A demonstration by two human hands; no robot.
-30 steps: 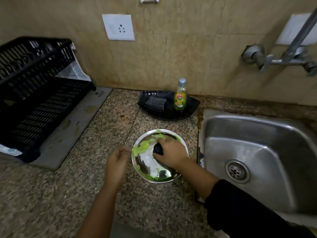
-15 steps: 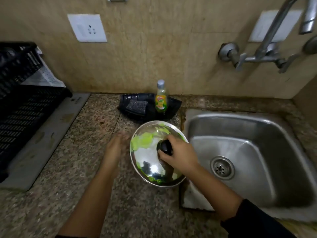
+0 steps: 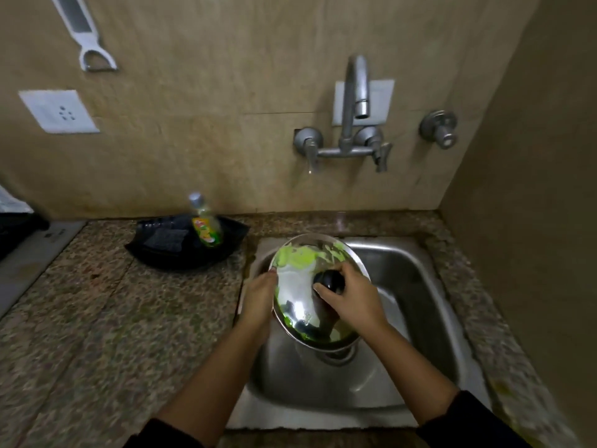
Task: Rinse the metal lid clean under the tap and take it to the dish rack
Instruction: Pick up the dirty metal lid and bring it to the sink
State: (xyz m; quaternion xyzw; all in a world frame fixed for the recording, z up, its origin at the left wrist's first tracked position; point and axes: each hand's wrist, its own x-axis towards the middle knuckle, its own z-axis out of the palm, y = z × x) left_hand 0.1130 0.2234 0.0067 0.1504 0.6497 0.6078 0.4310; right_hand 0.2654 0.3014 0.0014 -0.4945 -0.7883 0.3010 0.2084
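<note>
The round metal lid (image 3: 298,297) is smeared with green residue along its far part and has a black knob. It hangs tilted over the steel sink (image 3: 416,324), above the drain. My right hand (image 3: 350,299) grips the black knob. My left hand (image 3: 260,299) holds the lid's left rim. The tap (image 3: 357,88) is on the wall behind the sink, its spout above and beyond the lid; no water runs from it. Only a dark corner of the dish rack (image 3: 16,226) shows at the far left edge.
A black tray (image 3: 181,253) with a scrub pad and a dish soap bottle (image 3: 206,226) sits on the granite counter (image 3: 97,334) left of the sink. A side wall (image 3: 533,189) stands close on the right. A wall socket (image 3: 58,111) and a hanging peeler (image 3: 85,37) are at upper left.
The lid has been lifted off the counter and carried right, over the sink. My left hand has come onto its rim. The view has swung right, away from the dish rack.
</note>
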